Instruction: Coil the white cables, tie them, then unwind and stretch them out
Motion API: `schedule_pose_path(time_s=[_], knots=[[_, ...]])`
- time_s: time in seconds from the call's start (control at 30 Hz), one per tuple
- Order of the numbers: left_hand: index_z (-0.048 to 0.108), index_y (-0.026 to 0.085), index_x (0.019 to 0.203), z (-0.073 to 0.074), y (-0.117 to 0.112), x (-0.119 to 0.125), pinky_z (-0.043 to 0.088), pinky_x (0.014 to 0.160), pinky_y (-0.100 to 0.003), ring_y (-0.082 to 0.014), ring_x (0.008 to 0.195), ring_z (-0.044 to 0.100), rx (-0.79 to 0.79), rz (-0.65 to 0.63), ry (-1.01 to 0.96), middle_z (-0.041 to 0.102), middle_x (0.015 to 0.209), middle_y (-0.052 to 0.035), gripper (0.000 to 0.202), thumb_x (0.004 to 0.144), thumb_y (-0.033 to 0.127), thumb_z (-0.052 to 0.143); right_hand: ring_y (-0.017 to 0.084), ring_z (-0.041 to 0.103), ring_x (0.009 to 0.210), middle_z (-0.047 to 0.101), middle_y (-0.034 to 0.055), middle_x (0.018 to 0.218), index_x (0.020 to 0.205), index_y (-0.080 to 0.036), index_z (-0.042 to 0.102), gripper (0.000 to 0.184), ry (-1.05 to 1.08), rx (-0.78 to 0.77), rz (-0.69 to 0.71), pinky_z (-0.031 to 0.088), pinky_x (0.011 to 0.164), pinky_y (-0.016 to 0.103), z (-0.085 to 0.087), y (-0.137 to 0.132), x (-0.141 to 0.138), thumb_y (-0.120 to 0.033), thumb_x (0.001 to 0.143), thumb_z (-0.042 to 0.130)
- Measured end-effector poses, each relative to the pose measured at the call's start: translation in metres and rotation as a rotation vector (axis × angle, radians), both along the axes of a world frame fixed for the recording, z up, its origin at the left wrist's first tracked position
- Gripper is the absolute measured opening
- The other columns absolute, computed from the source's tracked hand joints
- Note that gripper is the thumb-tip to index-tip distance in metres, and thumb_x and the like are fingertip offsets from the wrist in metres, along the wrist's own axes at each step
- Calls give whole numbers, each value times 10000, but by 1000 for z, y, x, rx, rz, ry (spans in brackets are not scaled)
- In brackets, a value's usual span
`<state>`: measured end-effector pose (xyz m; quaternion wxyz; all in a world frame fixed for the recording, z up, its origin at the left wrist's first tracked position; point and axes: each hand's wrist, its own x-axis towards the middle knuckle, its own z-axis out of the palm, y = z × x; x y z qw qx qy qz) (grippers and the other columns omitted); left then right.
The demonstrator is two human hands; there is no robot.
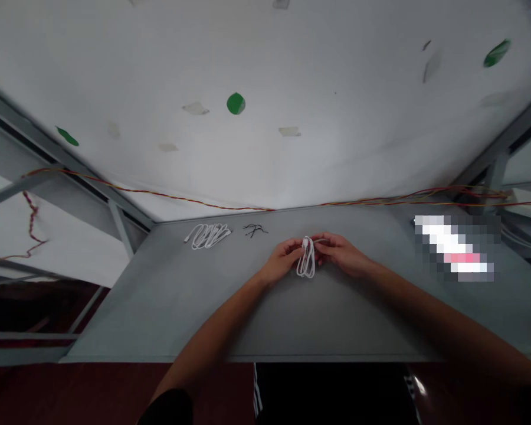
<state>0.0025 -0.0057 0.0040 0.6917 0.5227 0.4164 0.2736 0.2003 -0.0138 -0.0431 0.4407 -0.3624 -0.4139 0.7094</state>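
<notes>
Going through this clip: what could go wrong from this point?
The looped white cable pinched between the left hand and right hand might slip and spring open, as only the fingers seem to hold it. Loose, it could snag the coiled white cable or the thin black wires lying nearby on the grey table.

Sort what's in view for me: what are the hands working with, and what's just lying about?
With the hands: left hand, right hand, looped white cable between them.
Lying about: coiled white cable, small black wires, twisted red-and-yellow wires, grey table.
</notes>
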Motion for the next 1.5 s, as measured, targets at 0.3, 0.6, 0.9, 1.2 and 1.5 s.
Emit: schedule_pose_path(time_s=[0.3, 0.6, 0.9, 1.2, 1.5], knots=[[660, 130, 1051, 4, 7, -3, 444, 555, -215, -97, 604, 577, -106, 68, -57, 675, 837, -40, 398, 778, 393, 780, 166, 626, 767, 692, 58, 965, 1052, -203, 730, 202, -722, 562, 80, 486, 735, 303, 12, -5, 4, -257, 902, 604], [632, 138, 1058, -3, 9, -5, 442, 487, -208, -65, 482, 543, 154, 191, 163, 649, 789, -3, 398, 769, 358, 795, 218, 605, 856, 663, 89, 925, 897, -187, 675, 199, -960, 681, 67, 461, 744, 328, 7, 3, 20, -383, 906, 641], [559, 182, 1030, 3, 17, -16, 402, 419, -173, -63, 445, 555, 184, 300, 397, 708, 853, -3, 341, 741, 126, 731, 133, 553, 579, 647, 0, 676, 869, -194, 628, 387, -215, 137, -203, 431, 565, 278, 12, 4, 7, -482, 688, 811], [685, 98, 1062, 8, 28, -35, 586, 682, -274, -163, 807, 709, -59, 152, 122, 727, 964, -122, 308, 822, 266, 781, 101, 462, 552, 531, -39, 675, 1022, -215, 668, 489, -7, -52, -542, 365, 504, 253, 5, 16, 21, -531, 677, 812], [621, 163, 1143, 3, 36, -39, 446, 494, -206, -97, 552, 590, 216, 386, 205, 651, 749, -4, 347, 886, 382, 702, 106, 446, 514, 509, -40, 637, 1003, -195, 662, 521, -142, -43, -481, 342, 445, 251, -1, 19, 22, -623, 721, 757]])
